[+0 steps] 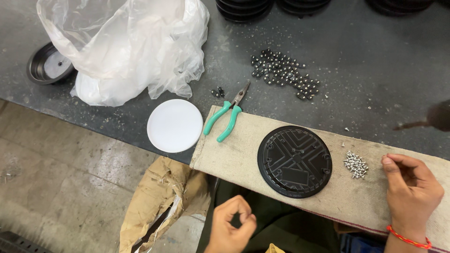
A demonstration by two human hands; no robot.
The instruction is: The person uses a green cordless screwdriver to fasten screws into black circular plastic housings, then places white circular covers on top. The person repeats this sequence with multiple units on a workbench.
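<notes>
A round black plastic plate [294,161] with raised ribs lies on a beige cloth-covered board [243,154]. A small heap of silver screws [356,164] sits just right of the plate. My right hand [411,192], with a red thread at the wrist, rests on the board beside the screws, fingers curled loosely and nothing visible in them. My left hand [231,225] hovers below the board's near edge, fingertips pinched together; whether they hold anything I cannot tell. Green-handled pliers [228,115] lie at the board's left end.
A white round disc [175,125] overhangs the grey bench edge. A crumpled clear plastic bag [126,47] sits behind it, with a black round part [47,64] at the far left. Several small black pieces [283,72] are scattered on the bench. Black stacks [243,7] line the back. A brown sack [157,201] lies below.
</notes>
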